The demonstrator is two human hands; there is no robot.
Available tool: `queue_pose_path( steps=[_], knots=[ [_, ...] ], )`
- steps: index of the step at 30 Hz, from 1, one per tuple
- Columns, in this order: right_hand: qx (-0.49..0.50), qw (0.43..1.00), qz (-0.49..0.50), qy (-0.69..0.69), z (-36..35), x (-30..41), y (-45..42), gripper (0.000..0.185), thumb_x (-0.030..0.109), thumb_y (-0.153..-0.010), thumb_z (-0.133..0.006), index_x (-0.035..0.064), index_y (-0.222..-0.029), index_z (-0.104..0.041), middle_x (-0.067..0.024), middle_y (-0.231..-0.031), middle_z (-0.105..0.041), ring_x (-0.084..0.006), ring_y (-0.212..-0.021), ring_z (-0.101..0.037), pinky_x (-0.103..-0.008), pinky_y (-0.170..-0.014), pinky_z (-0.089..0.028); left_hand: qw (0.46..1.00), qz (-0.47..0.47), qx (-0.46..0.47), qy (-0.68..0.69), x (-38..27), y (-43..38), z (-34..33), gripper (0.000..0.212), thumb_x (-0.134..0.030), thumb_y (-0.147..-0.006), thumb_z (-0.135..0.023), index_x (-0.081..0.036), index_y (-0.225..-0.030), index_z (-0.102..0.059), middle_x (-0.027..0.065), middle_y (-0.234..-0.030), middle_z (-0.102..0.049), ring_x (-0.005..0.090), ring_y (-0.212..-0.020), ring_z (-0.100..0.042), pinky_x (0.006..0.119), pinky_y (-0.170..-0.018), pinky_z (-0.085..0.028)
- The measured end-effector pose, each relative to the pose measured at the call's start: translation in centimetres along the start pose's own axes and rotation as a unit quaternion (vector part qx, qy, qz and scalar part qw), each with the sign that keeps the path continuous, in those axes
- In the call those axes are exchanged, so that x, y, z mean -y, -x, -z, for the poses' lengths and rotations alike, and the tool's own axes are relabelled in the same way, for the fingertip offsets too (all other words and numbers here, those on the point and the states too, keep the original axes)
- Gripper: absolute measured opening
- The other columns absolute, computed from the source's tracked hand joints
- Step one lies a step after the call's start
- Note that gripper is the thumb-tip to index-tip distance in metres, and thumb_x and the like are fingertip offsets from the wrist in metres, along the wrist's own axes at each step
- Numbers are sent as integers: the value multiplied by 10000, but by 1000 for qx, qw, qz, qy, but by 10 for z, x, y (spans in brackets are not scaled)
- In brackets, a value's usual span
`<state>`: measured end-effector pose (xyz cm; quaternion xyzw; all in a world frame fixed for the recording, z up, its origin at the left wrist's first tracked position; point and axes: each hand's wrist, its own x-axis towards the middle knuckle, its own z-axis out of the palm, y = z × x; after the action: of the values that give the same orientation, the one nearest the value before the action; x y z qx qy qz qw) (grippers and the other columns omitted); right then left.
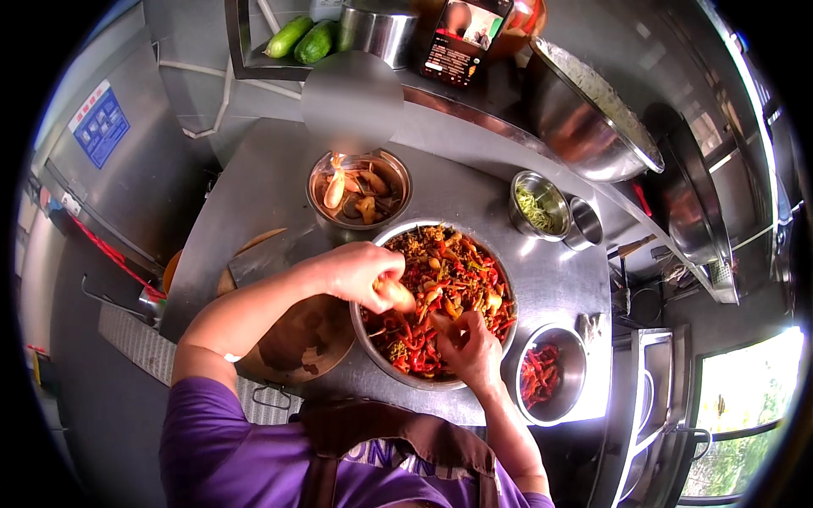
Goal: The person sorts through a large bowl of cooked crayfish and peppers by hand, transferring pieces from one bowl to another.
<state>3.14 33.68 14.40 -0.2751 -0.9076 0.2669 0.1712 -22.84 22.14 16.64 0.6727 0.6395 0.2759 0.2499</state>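
A large metal bowl full of red chillies, green peppercorn-like bits and pale pieces stands before me. Over its left part, my left hand is closed around a pale, knobbly piece, perhaps ginger root. My right hand is over the lower middle of the bowl, fingertips pinching a small brownish piece. Behind the bowl, a smaller metal bowl holds several pale root pieces. A round wooden cutting board lies to the left, with a broad cleaver blade on its far part.
At the right are a metal bowl of red chillies, a bowl of green shreds and a metal cup. A raised shelf bears a phone, green cucumber-like vegetables, a pot and a large bowl.
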Motion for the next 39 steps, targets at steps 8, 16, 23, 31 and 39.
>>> queue_pose_path(
  steps=[8,16,23,31,39],
  knots=[
    [-52,984,67,-159,-1,13,-19,305,143,-756,-765,30,-968,-576,-130,-993,-648,-262,-906,-647,-365,-760,-526,767,110,-24,631,1,7,-60,434,-200,-962,-610,-51,-1342,-462,90,-1181,-641,147,-985,-649,285,-791,-557],
    [14,989,135,-62,1,38,-35,338,166,-753,-785,26,-1004,-607,-136,-1041,-652,-319,-960,-634,-403,-813,-525,771,112,-32,626,-2,10,-58,441,-192,-880,-725,-61,-1251,-525,70,-1135,-642,138,-939,-647,282,-797,-563],
    [-76,988,123,-55,17,28,-27,349,103,-790,-750,26,-1091,-592,-170,-1134,-633,-346,-1024,-631,-407,-857,-519,726,59,-280,625,47,-14,-15,310,-205,-902,-692,-105,-1174,-581,91,-1045,-675,145,-718,-655,242,-619,-567],
    [-76,992,89,-37,11,-8,-17,258,59,-830,-699,24,-1070,-611,-135,-1059,-670,-252,-908,-675,-331,-727,-546,892,229,-387,40,167,-38,16,571,-330,-873,-692,-5,-1309,-516,160,-1253,-608,253,-1154,-594,341,-991,-467],
    [-29,998,-62,11,31,-24,-4,123,159,-865,-659,60,-926,-699,-118,-912,-692,-272,-741,-681,-363,-691,-547,972,46,-229,-27,53,-25,-13,113,-146,-849,-676,-38,-878,-665,92,-880,-646,237,-845,-639,357,-761,-517]
  ],
)
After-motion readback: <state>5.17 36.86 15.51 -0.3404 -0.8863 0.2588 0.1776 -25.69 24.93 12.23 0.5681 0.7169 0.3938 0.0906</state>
